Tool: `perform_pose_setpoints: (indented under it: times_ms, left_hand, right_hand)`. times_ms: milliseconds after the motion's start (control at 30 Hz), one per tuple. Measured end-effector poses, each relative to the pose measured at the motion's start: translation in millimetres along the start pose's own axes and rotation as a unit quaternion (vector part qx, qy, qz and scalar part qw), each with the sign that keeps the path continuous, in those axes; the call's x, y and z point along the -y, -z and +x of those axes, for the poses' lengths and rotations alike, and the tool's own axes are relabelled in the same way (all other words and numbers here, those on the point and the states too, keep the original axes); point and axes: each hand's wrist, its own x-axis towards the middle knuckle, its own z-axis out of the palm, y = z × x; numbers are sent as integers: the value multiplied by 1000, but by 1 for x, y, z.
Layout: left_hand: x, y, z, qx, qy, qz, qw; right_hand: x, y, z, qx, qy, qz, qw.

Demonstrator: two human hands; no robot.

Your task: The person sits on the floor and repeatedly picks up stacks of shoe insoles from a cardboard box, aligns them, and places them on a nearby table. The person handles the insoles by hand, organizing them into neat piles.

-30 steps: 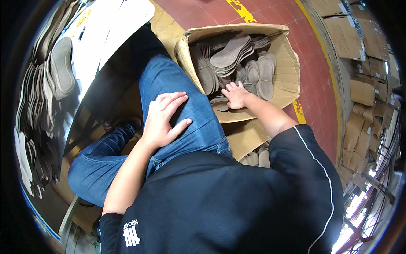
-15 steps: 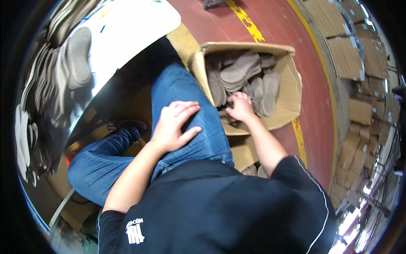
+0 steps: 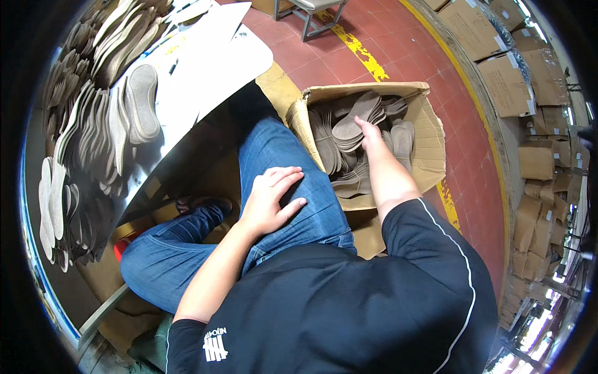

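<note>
Down in the cardboard box [image 3: 430,143] at 1 o'clock, right hand [image 3: 372,136] rests on stacked insoles [image 3: 349,128], fingers hidden, can't tell. Left hand [image 3: 271,202] spread flat on the thigh, probably bracing.

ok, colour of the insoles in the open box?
Grey-brown, plain, no pattern. The insoles in the cardboard box show best in the head view, under the right hand.
</note>
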Motion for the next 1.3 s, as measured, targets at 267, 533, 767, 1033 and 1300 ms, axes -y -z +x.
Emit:
perform_pose_setpoints:
  times_ms: [267, 533, 767, 1033, 1300]
  left_hand:
    - [5, -1, 4, 5, -2, -11, 1000]
    - [1, -2, 9, 6, -7, -1, 1000]
    - [-2, -4, 12, 24, 1, 23, 999]
    - [-3, -4, 13, 27, 3, 14, 1000]
    - [-3, -5, 14, 28, 0, 16, 999]
  right_hand:
    - [70, 120, -91, 245, 185, -147, 940]
    - [98, 124, -133, 312, 346, -686, 558]
    - [11, 109, -152, 175, 359, -772, 494]
    - [13, 185, -159, 112, 348, -612, 701]
    - [84, 255, -105, -207, 202, -491, 822]
